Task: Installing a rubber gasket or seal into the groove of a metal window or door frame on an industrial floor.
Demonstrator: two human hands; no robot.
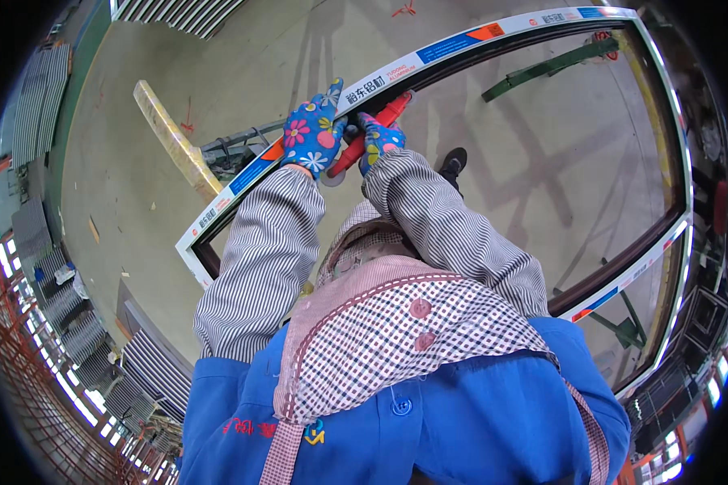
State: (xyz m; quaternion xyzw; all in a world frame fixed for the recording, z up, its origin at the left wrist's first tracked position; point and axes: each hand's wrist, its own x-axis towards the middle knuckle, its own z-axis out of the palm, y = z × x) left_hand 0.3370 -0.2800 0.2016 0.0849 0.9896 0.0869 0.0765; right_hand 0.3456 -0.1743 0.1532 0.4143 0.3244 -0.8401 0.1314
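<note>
- Where the two gloved hands meet, one red-handled tool (370, 129) lies against the inner edge of the window frame (493, 36); its handle is bright red and long, slanting from upper right to lower left; its working end is hidden behind the gloves.
- Left hand (311, 133): one; in a blue glove printed with pink and white flowers; laid flat on the top face of the frame's near rail, fingers spread over the rail, beside the tool; whether it grips anything cannot be told.
- Right hand (378, 139): one; in a matching flowered glove; fingers curled round the red handle, grasping it.
- Window frame: one; large, rectangular, of pale metal profile with a dark inner channel; wrapped in white protective film with blue and orange patches; it stands over the concrete floor (243, 56), which shows through its opening.
- Sleeves: two; grey-and-white striped, over a blue jacket and a checked apron.
- Wooden beam (174, 141): one; pale yellow, lying on the floor left of the frame, near its corner.
- Green metal stands: two in view, one at upper right (542, 69), one at lower right (623, 327).
- Stacked grey profiles (150, 360): several bundles along the left edge; count cannot be told.
</note>
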